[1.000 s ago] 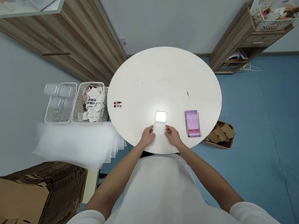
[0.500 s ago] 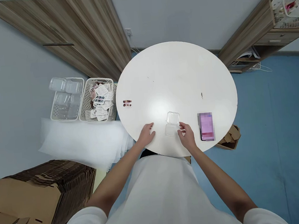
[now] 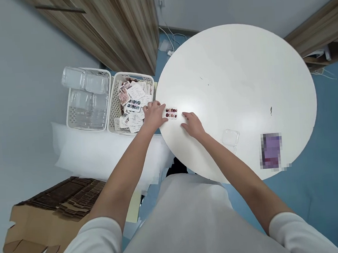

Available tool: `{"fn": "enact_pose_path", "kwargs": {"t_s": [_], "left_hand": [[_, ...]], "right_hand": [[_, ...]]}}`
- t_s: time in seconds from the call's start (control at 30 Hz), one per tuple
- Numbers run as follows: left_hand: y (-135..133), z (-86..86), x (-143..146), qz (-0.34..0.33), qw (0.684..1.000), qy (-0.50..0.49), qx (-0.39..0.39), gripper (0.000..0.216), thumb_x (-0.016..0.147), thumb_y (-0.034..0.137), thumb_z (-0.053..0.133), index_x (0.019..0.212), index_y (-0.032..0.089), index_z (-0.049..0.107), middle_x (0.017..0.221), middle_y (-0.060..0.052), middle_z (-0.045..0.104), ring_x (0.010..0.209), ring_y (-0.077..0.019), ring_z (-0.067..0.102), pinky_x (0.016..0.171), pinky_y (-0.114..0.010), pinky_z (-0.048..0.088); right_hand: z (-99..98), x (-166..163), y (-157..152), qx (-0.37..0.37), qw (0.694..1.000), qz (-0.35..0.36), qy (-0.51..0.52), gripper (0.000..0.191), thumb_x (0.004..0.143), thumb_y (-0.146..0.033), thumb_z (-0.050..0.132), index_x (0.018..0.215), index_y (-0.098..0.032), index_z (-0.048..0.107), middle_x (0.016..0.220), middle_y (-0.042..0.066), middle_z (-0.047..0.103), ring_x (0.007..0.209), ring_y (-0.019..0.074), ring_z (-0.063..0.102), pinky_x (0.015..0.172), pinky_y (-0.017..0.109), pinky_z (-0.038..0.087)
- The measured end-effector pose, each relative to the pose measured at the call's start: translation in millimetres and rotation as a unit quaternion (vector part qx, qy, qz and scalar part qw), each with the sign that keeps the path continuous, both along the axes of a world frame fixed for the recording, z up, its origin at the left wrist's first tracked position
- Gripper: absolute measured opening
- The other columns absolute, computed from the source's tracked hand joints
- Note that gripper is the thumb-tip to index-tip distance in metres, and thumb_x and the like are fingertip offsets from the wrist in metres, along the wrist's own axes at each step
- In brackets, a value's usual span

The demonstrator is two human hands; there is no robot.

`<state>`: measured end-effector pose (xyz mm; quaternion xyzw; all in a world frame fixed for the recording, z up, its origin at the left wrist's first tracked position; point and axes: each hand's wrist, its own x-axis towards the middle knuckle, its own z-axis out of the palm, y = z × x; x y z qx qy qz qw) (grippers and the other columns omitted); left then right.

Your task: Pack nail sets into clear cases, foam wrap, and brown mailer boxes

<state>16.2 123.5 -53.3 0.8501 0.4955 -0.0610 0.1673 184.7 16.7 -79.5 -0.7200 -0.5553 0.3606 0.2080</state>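
Note:
A small card of press-on nails (image 3: pixel 171 113), with rows of glossy red and pinkish nails, lies flat near the left edge of the white table. My left hand (image 3: pixel 154 116) is at the card's left side, thumb and forefinger spread around its end; whether they touch it I cannot make out. On the card's other side, my right hand (image 3: pixel 194 125) points toward it with thumb and forefinger apart, holding nothing. A clear plastic case (image 3: pixel 230 138) sits opened to the right, its lower half partly hidden behind my right forearm.
Left of the table stand a white basket (image 3: pixel 111 116) full of cards and another basket (image 3: pixel 68 120) of clear plastic boxes. White sheets (image 3: pixel 100 151) and flattened cardboard boxes (image 3: pixel 39 226) are stacked nearer me. A blurred-out phone (image 3: pixel 272 150) lies at the table's right.
Both hands have moved left across the table to the card of press-on nails. My right hand has left the clear case. The view has swung toward the left.

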Motion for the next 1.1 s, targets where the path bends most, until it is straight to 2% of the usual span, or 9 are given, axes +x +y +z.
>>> {"fn": "enact_pose_path", "kwargs": {"t_s": [0.1, 0.23, 0.43, 0.57, 0.7, 0.83, 0.97, 1.1], "left_hand": [[6, -5.1, 4, -0.025, 0.999, 0.007, -0.022, 0.053, 0.066, 0.042, 0.066, 0.113, 0.026, 0.048, 0.114, -0.009, 0.039, 0.112, -0.0327, 0.028, 0.090, -0.047, 0.017], [7, -12.0, 6, -0.031, 0.999, 0.004, -0.038, 0.055, 0.066, 0.044, 0.065, 0.115, 0.026, 0.046, 0.112, -0.009, 0.040, 0.110, -0.0317, 0.029, 0.089, -0.046, 0.018], [7, -13.2, 6, -0.024, 0.999, -0.007, -0.047, 0.052, 0.068, 0.042, 0.064, 0.114, 0.024, 0.045, 0.115, -0.009, 0.041, 0.113, -0.0312, 0.028, 0.091, -0.046, 0.014], [0, -10.2, 7, -0.010, 0.999, -0.023, -0.042, 0.052, 0.071, 0.036, 0.062, 0.117, 0.024, 0.041, 0.115, -0.009, 0.045, 0.114, -0.0310, 0.028, 0.091, -0.045, 0.013], [-13, -6.6, 8, 0.019, 0.999, -0.015, -0.035, 0.050, 0.077, 0.031, 0.055, 0.122, 0.025, 0.035, 0.113, -0.010, 0.049, 0.113, -0.0305, 0.032, 0.090, -0.046, 0.014], [-25, -0.7, 9, 0.011, 0.999, -0.009, -0.033, 0.054, 0.078, 0.032, 0.053, 0.127, 0.025, 0.032, 0.114, -0.010, 0.050, 0.109, -0.0289, 0.037, 0.090, -0.044, 0.016], [-39, 10.0, 14, -0.020, 0.999, -0.026, -0.031, 0.065, 0.075, 0.036, 0.056, 0.132, 0.024, 0.026, 0.118, -0.010, 0.048, 0.109, -0.0287, 0.039, 0.090, -0.042, 0.017], [-64, 23.3, 27, -0.055, 0.996, -0.062, -0.014, 0.064, 0.077, 0.034, 0.054, 0.133, 0.022, 0.025, 0.116, -0.011, 0.049, 0.108, -0.0279, 0.040, 0.089, -0.041, 0.018]], "right_hand": [[-10.9, -11, 22, -0.002, 0.999, 0.012, -0.041, 0.055, 0.075, -0.024, 0.054, 0.126, -0.020, 0.036, 0.111, 0.010, 0.046, 0.102, 0.0247, 0.044, 0.084, 0.038, 0.040], [-20.3, -19, 35, -0.015, 0.995, -0.001, -0.094, 0.059, 0.074, -0.027, 0.056, 0.128, -0.021, 0.033, 0.105, 0.010, 0.046, 0.097, 0.0263, 0.045, 0.081, 0.040, 0.039], [-19.0, -23, 41, -0.032, 0.991, -0.006, -0.126, 0.059, 0.073, -0.027, 0.059, 0.127, -0.024, 0.035, 0.099, 0.009, 0.047, 0.092, 0.0256, 0.046, 0.076, 0.039, 0.038], [-17.3, -22, 40, -0.022, 0.992, -0.007, -0.122, 0.055, 0.072, -0.026, 0.060, 0.123, -0.024, 0.039, 0.103, 0.009, 0.048, 0.091, 0.0249, 0.047, 0.076, 0.038, 0.038], [-20.6, -22, 35, 0.009, 0.995, 0.007, -0.095, 0.053, 0.076, -0.023, 0.053, 0.126, -0.023, 0.035, 0.103, 0.009, 0.051, 0.094, 0.0243, 0.047, 0.080, 0.040, 0.036], [-20.7, -21, 24, 0.020, 0.998, 0.016, -0.056, 0.061, 0.077, -0.017, 0.049, 0.133, -0.021, 0.025, 0.102, 0.007, 0.053, 0.092, 0.0222, 0.049, 0.081, 0.039, 0.038], [-8.9, -6, 2, 0.044, 0.999, 0.019, -0.017, 0.073, 0.075, -0.020, 0.051, 0.137, -0.022, 0.013, 0.108, 0.008, 0.048, 0.093, 0.0218, 0.049, 0.077, 0.035, 0.042], [10.3, 17, -33, 0.075, 0.997, 0.019, -0.007, 0.077, 0.076, -0.019, 0.052, 0.138, -0.024, 0.007, 0.107, 0.008, 0.047, 0.095, 0.0215, 0.049, 0.076, 0.034, 0.044]]}}
